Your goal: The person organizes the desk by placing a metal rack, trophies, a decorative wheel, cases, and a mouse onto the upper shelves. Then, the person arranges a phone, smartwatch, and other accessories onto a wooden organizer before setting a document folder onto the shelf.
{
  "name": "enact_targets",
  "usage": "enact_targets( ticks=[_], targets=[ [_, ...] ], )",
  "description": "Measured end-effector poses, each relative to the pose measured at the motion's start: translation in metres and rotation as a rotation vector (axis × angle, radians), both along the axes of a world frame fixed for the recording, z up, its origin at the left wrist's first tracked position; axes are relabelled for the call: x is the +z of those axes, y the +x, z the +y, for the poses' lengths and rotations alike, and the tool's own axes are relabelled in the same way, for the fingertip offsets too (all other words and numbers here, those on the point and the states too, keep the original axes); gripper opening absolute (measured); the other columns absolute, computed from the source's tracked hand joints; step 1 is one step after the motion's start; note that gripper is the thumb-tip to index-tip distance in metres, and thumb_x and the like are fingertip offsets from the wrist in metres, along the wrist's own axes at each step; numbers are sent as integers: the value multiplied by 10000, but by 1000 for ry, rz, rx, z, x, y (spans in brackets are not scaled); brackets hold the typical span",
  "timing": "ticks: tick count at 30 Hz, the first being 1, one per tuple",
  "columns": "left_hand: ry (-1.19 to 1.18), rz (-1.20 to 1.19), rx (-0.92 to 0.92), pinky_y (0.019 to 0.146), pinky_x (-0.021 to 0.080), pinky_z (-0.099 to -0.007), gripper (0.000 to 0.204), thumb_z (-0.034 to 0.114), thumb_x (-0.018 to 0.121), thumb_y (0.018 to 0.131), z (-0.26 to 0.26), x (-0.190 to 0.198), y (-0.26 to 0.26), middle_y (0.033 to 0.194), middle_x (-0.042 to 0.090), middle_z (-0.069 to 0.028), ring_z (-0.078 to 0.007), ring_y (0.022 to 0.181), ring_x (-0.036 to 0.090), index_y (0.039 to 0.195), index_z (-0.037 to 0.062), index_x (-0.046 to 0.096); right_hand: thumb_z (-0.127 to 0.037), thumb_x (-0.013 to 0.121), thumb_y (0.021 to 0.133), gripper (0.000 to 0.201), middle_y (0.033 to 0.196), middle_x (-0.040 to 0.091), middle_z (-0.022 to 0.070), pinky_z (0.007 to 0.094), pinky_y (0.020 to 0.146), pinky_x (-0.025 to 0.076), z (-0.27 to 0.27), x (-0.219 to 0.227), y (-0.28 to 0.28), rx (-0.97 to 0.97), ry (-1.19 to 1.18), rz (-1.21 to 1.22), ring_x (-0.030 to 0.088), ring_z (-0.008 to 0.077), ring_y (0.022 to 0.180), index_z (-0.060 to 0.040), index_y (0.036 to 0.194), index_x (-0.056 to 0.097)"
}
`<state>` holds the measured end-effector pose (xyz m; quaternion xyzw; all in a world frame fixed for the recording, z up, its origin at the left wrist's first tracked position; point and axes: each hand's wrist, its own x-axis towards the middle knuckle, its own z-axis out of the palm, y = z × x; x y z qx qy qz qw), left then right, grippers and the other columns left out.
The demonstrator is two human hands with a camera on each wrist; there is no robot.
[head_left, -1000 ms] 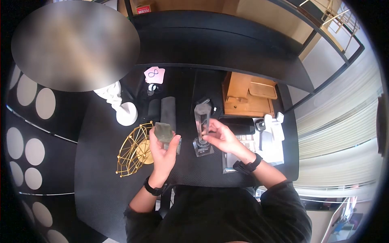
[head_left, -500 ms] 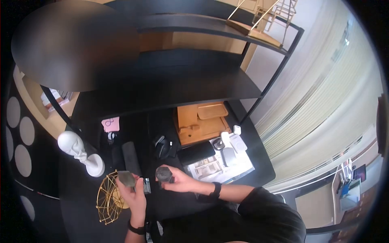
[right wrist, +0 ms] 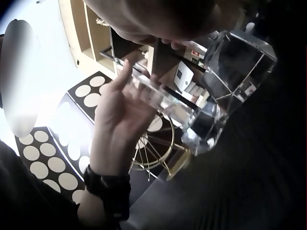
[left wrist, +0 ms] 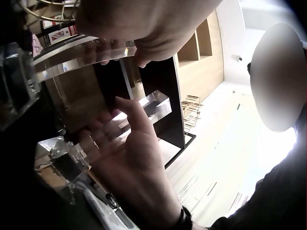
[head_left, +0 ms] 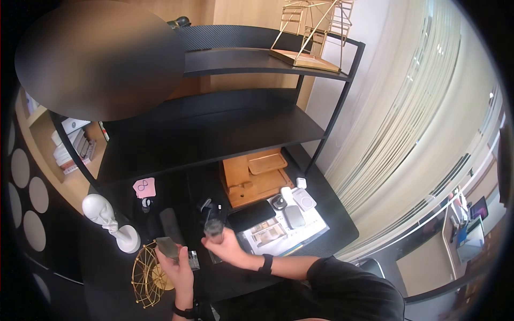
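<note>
Clear trophy (head_left: 168, 247) gripped in left hand (head_left: 181, 271) near gold basket (head_left: 163, 279), second trophy (head_left: 214, 228) gripped in right hand (head_left: 234, 250) farther right of it; likely mid-positioning, calling next for steady placement.

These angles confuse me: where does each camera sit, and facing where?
On head: facing forward and down over the desk; left hand, right hand show.
On left wrist: facing the right hand's crystal trophy; both hands show.
On right wrist: facing the left hand's crystal block; both hands show.
Shared by head and right wrist: gold wire basket.
</note>
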<state>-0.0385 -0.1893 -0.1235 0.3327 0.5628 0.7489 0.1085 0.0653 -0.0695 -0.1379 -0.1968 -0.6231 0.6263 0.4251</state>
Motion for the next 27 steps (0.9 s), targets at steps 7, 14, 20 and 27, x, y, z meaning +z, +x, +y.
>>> enact_targets(
  ticks=[7, 14, 20, 27],
  targets=[
    [-11, -10, 0, 841, 456, -260, 350, 39, 651, 939, -1, 6, 5, 989, 530, -31, -115, 905, 543, 1231, 46, 457, -17, 826, 754, 385, 880, 663, 17, 322, 772, 562, 59, 198, 33, -196, 353, 641, 650, 127, 822, -46, 1046, 577],
    [-40, 16, -9, 852, 457, -263, 363, 24, 644, 940, -3, 7, 3, 1000, 533, -39, -121, 912, 543, 1247, 39, 450, -153, 682, 928, 138, 703, 606, 12, 245, 546, 454, 184, 435, 39, -132, 730, 633, 585, 114, 606, -28, 894, 636],
    [-33, -5, -22, 856, 454, -262, 402, 3, 643, 933, -2, 1, 0, 1008, 523, -41, -119, 921, 539, 1271, 36, 428, -147, 690, 888, 149, 576, 485, -34, 267, 416, 347, 232, 483, -5, -156, 600, 431, 462, 104, 446, -101, 790, 587],
    [13, -36, -14, 854, 468, -278, 423, 45, 687, 919, -1, -2, 0, 1010, 566, -52, -128, 922, 563, 1265, 8, 447, -182, 690, 879, 205, 528, 454, -21, 281, 399, 308, 269, 458, -36, -151, 423, 230, 435, 112, 424, -128, 737, 551]
  ],
)
